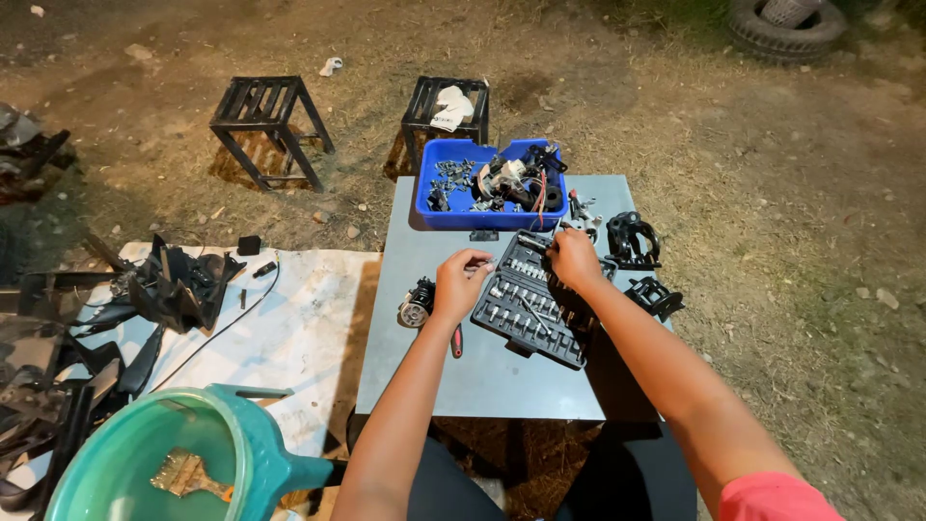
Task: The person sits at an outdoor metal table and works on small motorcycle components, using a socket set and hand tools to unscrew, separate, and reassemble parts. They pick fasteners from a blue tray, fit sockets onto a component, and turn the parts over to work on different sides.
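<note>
Over grey table (434, 386), hands at socket set (531, 304), blue tray (429, 214) behind

**Blue, Black and Grey on Brown Ground**

The surface (482, 376) is plain pale grey metal. On it sits a bright blue bin (439, 207) of silver and black parts with a red wire. The socket case (531, 304) is black, its sockets shiny silver. Beside it lies a red-handled tool (456, 341). The basin (145, 463) is teal green, the cloth (299, 338) dirty white, the two stools (265, 121) black, the ground dull brown. One sleeve (772, 497) is coral pink.
</note>
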